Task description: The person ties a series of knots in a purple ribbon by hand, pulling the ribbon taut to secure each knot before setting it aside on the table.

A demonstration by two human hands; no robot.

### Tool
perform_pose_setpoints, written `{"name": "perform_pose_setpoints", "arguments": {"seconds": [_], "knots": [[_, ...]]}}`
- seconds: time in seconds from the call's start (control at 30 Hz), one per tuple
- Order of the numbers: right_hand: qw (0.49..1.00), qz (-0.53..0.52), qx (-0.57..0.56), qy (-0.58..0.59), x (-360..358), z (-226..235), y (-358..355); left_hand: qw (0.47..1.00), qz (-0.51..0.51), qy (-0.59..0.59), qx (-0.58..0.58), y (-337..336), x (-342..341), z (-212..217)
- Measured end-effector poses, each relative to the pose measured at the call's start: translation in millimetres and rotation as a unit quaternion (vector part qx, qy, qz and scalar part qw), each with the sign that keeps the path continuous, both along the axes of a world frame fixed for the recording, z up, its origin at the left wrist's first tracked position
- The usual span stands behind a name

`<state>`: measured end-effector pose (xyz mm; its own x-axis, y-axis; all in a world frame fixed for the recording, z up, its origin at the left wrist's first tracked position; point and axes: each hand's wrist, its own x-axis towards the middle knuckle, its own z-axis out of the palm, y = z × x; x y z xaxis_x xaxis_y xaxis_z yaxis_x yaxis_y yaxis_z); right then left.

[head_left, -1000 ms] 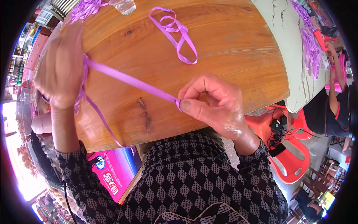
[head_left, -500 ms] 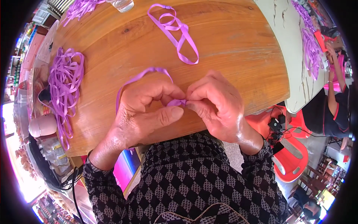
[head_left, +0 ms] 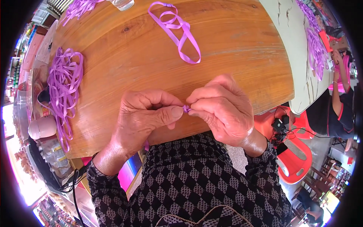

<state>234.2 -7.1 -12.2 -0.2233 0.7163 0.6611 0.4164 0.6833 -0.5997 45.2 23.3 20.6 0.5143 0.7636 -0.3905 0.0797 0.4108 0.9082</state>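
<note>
My left hand [head_left: 145,113] and my right hand [head_left: 227,108] meet above the near part of the wooden table. Thumb and fingers of each pinch a narrow purple ribbon [head_left: 185,108], and only a short knotted-looking bit shows between the fingertips. Most of this ribbon is hidden by the hands; a small purple piece shows below the left wrist at the table edge. Farther off on the wood lies a looped purple ribbon [head_left: 188,36], apart from both hands.
Purple ribbon heaps lie at the table's left [head_left: 65,81] and far left [head_left: 81,9]. Near the far edge stands a clear cup [head_left: 123,3]. A pink rounded object [head_left: 42,127] sits at left. On the right are a pale table [head_left: 298,56], a red chair [head_left: 297,162] and another person's arm [head_left: 337,90].
Both hands have drawn the ribbon tighter, so less shows between them. The ribbon's loop that arched beyond my left hand is out of sight.
</note>
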Motion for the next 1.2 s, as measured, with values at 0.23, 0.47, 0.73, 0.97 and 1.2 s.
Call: {"name": "perform_pose_setpoints", "arguments": {"seconds": [0.23, 0.47, 0.73, 0.97, 1.2], "knots": [[1.000, 0.015, -0.013, 0.021, -3, -3, -1, 0.997, 0.059, 0.015, -0.044, -10, 2, -1], [1.000, 0.008, -0.015, -0.001, -2, 0, -2, 0.998, 0.053, -0.013, 0.009, -16, 2, -3], [1.000, 0.001, -0.022, 0.017, -3, -2, -4, 0.991, 0.120, -0.033, -0.054, -22, 10, -11], [0.997, 0.016, -0.055, 0.061, -1, -6, -3, 0.981, 0.141, -0.069, -0.117, -23, 8, -18], [0.985, 0.043, -0.138, 0.097, -3, 0, -2, 0.977, 0.139, -0.087, -0.137, -25, 7, -19]]}}
